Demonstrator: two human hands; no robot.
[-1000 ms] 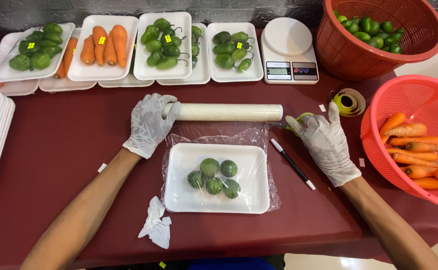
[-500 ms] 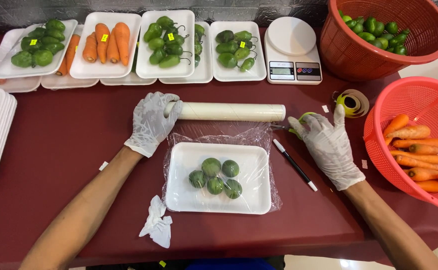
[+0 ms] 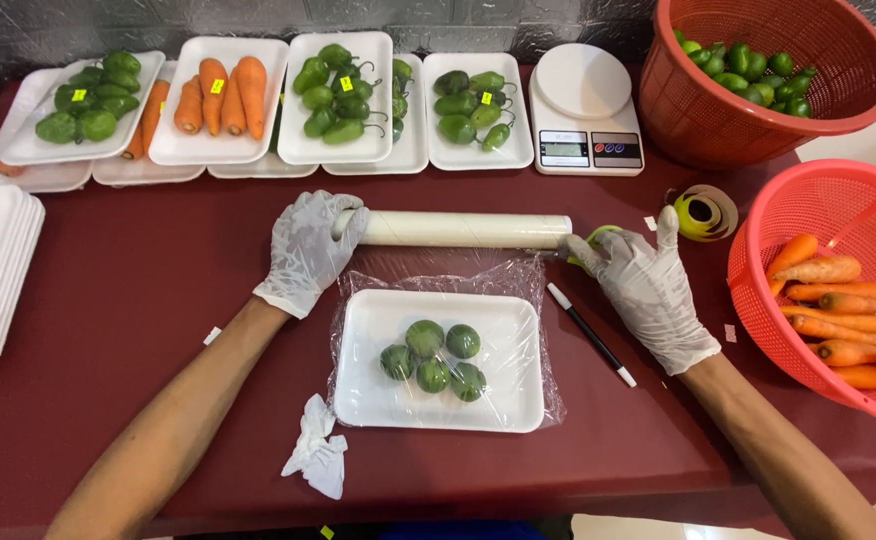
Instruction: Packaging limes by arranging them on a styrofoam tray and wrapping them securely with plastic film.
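Table point(image 3: 158, 260): dark red cloth; our two gloved hands work at its middle.
Baskets: two red ones at right, the far one point(image 3: 718, 130) with green peppers, the near one point(image 3: 758, 250) with carrots.
Back row: white trays of peppers and carrots already under film, beside a white scale point(image 3: 586, 120).
Tray point(image 3: 438, 400): white foam, just before us, with five green limes in a cluster; film point(image 3: 438, 275) runs over it from the roll.
Roll point(image 3: 463, 229): lies crosswise just beyond the tray.
Left hand point(image 3: 308, 250): fingers curled over the roll's left end, pressing it down.
Right hand point(image 3: 643, 285): fingers bent around a small green cutter point(image 3: 598, 240) at the roll's right end; thumb raised.
Pen point(image 3: 590, 333): loose, beside the tray.
Risk: we judge the film could tear crooked or bunch if the roll slips; the blade could nick a glove.
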